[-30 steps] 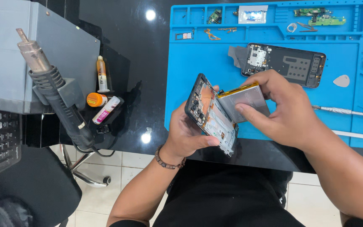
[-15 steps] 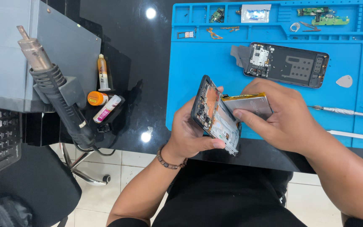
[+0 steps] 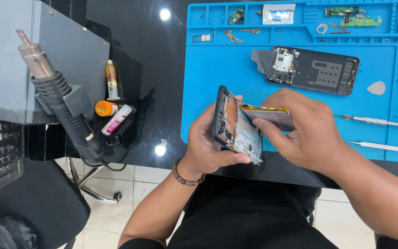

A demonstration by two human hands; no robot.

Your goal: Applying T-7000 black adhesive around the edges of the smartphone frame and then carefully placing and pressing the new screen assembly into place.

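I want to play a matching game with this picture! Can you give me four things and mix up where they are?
Things:
1. opened phone
2. flat battery
3. hot air gun
4. guitar-pick tool

Places:
A. lying on the blue mat, far right
B. in the left hand, tilted on edge
C. resting in its holder by the grey box
D. under the right hand fingers

Pairs: 1-B, 2-D, 3-C, 4-A
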